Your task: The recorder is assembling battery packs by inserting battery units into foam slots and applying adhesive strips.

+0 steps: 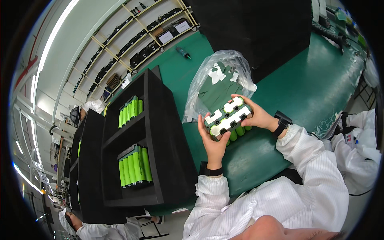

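Between my two hands is a battery pack (228, 119) made of bright green cylindrical cells, tilted so that its end face shows. White pieces and black round spots cover that face, and green cells stick out below it. My left hand (213, 144) grips the near left end, thumb along the lower edge. Around the right end closes my right hand (260, 117), with fingers on the top edge and thumb on the face. Just beyond the pack lies a clear plastic bag (204, 76) holding dark green sheets and torn white scraps.
A black shelf box (168, 132) stands to my left, holding green battery packs (135, 166) in its compartments. A dark tool (183, 52) lies farther off on the green table (256, 154). A large black panel (256, 28) rises at the back. Other people in white sit or stand nearby.
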